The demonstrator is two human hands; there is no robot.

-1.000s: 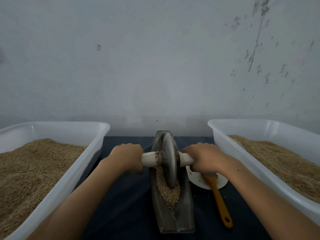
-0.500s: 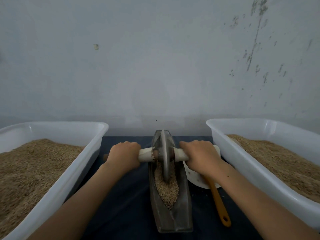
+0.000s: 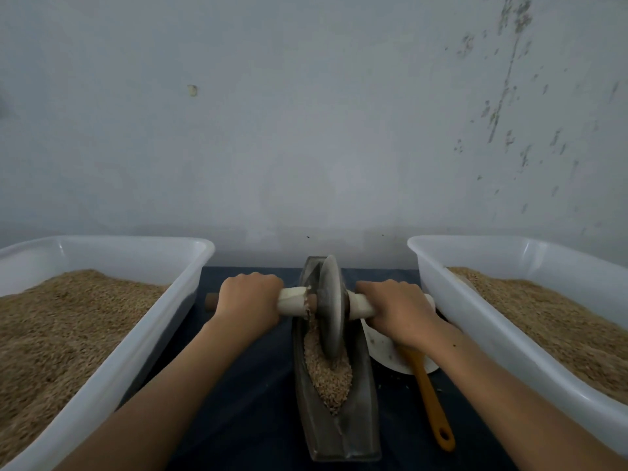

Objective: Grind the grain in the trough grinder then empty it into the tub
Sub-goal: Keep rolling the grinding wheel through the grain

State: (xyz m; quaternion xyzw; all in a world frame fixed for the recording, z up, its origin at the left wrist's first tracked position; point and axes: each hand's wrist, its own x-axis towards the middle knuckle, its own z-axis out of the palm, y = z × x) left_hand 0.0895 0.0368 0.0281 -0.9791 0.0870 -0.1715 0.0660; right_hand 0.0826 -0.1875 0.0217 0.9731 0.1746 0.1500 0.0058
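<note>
Gripping axle (image 3: 360, 304) — L hand (image 3: 249, 302), R hand (image 3: 397, 309) — no labels.

The trough grinder (image 3: 339, 426) looks dull, worn grey metal, like its disc (image 3: 330, 309). Beside it, both tubs (image 3: 136, 348) (image 3: 482, 321) are smooth translucent white plastic; the table (image 3: 244, 419) wears dark matt cloth.

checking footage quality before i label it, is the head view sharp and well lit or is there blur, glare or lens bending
Head view: dim, flat, bluish light with no glare and only soft shadows; wide-angle bending bows the left tub and right tub outward; the left tub's near grain smears at the frame edge; the grinder wheel, left hand and right hand look fairly sharp.
</note>
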